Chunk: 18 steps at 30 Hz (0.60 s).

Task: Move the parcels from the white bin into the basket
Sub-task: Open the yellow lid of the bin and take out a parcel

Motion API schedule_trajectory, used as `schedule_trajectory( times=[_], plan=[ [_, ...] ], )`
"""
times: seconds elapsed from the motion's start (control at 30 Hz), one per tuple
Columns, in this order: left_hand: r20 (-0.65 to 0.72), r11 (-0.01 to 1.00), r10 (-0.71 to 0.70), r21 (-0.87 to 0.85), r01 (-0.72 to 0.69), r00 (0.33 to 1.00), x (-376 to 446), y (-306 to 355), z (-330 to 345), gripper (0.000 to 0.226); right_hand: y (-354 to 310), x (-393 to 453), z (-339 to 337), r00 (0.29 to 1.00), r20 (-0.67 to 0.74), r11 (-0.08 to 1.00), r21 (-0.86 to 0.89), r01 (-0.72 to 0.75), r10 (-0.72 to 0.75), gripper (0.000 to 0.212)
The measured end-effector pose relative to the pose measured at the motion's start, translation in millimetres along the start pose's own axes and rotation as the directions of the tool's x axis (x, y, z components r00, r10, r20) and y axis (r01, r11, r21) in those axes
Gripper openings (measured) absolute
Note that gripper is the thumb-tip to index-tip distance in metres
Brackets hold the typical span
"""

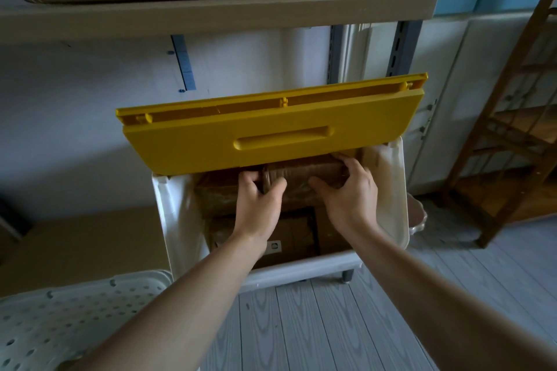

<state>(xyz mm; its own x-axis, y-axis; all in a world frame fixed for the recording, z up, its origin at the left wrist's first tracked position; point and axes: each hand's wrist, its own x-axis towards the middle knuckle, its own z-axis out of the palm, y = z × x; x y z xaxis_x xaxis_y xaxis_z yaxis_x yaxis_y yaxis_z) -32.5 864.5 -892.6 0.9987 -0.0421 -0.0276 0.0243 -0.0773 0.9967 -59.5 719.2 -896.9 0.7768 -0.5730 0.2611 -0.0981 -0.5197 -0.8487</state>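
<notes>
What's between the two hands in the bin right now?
In the head view, the brown parcel spans between left hand and right hand.

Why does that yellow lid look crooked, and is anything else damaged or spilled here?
The yellow lid is simply flipped up, and the wide-angle view slants it. Both hands, left and right, grip a brown parcel inside the white bin. Nothing looks spilled or broken.
</notes>
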Motion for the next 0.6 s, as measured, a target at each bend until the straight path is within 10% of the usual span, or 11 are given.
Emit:
schedule_trajectory(
  times=[0.3, 0.6],
  plan=[
    [-0.068, 0.916, -0.319, -0.277, 0.289, 0.945, -18, 8, -20, 0.041, -17, -38, -20, 0.999, 0.044, 0.996, 0.089, -0.004, 0.0, 0.06],
    [0.115, 0.932, -0.212, -0.276, 0.236, 0.97, -72, 10, -57, 0.023, -20, -72, -44, 0.929, 0.249, 0.824, 0.437, -0.361, 0.275, 0.037]
  ],
)
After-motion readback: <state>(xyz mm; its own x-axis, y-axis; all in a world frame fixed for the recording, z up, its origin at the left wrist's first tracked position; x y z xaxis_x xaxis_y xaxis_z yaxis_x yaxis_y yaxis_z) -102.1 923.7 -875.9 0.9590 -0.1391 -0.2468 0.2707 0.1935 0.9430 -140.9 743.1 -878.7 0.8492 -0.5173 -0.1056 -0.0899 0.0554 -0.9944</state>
